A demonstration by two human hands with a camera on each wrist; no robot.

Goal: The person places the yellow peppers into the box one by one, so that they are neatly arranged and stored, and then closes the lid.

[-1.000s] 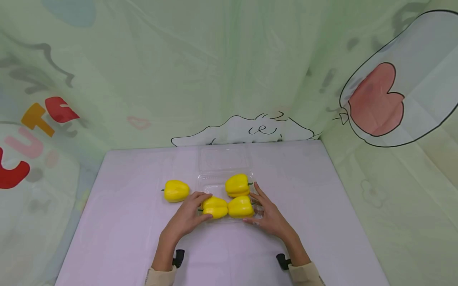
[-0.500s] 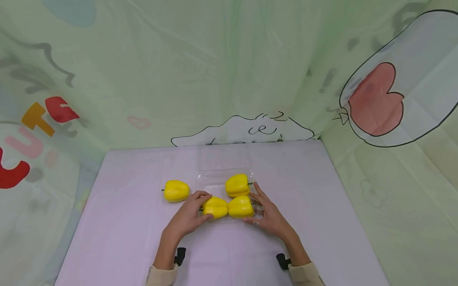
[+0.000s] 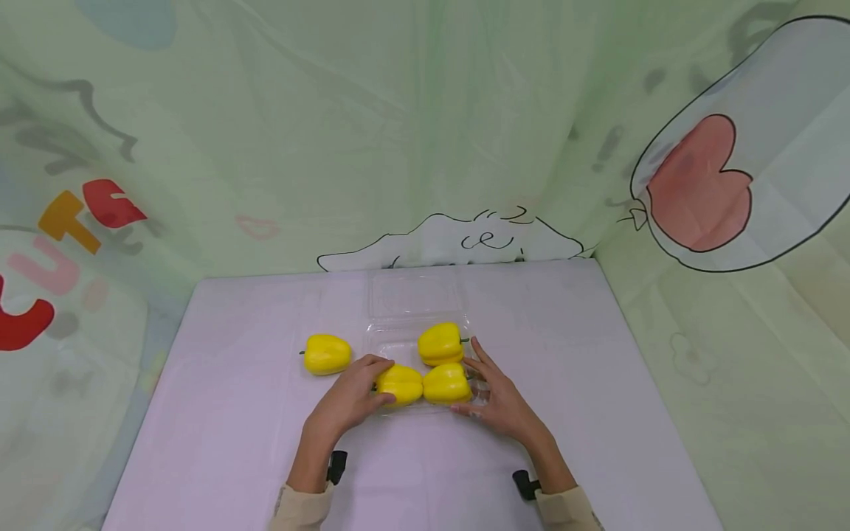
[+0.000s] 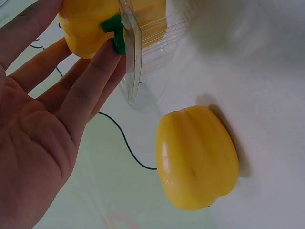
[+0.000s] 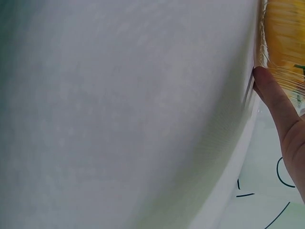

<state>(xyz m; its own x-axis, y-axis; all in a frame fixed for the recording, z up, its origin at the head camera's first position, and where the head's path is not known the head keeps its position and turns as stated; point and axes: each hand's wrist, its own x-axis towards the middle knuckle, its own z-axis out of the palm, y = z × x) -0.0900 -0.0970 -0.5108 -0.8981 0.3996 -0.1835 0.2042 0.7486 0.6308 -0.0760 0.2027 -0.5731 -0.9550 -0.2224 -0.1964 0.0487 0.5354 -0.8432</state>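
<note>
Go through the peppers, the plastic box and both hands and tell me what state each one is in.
Clear plastic clamshell container: open, partly filled
Its lid: folded back, away from the person
Far-right yellow bell pepper: on its side, inside
Near-right yellow bell pepper: on its side, inside
Near-left yellow bell pepper: inside, gripped
Loose yellow bell pepper: on its side, outside
Left hand: gripping near-left pepper
Right hand: holding container's right side

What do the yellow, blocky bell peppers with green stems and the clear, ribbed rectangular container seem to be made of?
Yellow bell peppers: perhaps moulded plastic or coated foam, smooth and semi-glossy; the uniform colour and soft highlights suggest imitations, but real ones remain possible.
Clear ribbed container: likely thin, shiny plastic; a pepper shows through its wall, and its ridges catch light.
</note>
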